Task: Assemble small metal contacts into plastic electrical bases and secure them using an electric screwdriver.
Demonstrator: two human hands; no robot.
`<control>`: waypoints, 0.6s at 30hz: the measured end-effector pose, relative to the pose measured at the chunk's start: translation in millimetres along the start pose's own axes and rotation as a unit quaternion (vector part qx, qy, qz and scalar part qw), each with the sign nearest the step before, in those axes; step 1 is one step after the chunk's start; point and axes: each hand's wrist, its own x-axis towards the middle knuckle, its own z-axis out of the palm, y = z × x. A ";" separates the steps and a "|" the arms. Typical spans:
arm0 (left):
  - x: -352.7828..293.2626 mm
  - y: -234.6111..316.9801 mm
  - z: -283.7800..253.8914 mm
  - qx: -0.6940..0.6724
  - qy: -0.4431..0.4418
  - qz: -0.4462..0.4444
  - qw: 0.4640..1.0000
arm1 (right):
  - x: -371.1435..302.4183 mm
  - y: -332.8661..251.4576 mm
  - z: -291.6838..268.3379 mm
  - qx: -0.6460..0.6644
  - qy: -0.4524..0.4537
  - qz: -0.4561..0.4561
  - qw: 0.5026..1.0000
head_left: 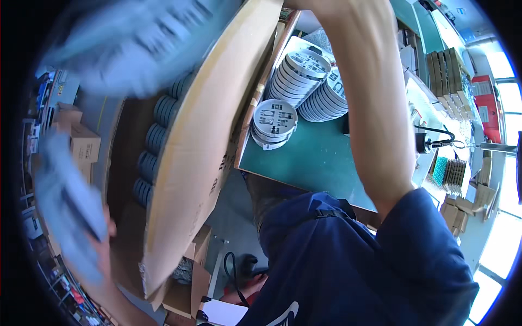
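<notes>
A person in a navy shirt (370,255) works at a cardboard box (201,136) holding stacked grey discs (152,138). The left hand (103,250) meets a pale blue-grey object (68,201) beside the box, its grip lost to blur; the cropped right hand's (302,4) grip cannot be told. 3 stacks of round trays (275,117) stand on a green workbench (304,163).

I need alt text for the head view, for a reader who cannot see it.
A person's blurred left hand holds a pale, blurred item beside an open cardboard box of round grey parts; the right arm extends over a green workbench with stacked white discs.
</notes>
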 end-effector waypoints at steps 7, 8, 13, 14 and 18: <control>-95.2 -37.3 193.8 -0.157 0.061 -0.161 0.972 | -258.0 43.9 148.0 0.195 0.484 0.312 0.794; -91.1 -62.1 204.0 -0.200 0.069 -0.210 0.954 | -294.7 61.8 158.7 0.190 0.511 0.298 0.784; -51.8 -195.4 245.6 -0.270 0.056 -0.299 0.914 | -370.2 122.5 178.6 0.133 0.625 0.298 0.709; -43.1 -219.3 251.2 -0.274 0.017 -0.293 0.916 | -370.6 135.0 178.1 0.101 0.648 0.268 0.706; -14.2 -279.1 279.4 -0.308 -0.053 -0.295 0.903 | -373.2 164.8 165.7 0.043 0.690 0.250 0.678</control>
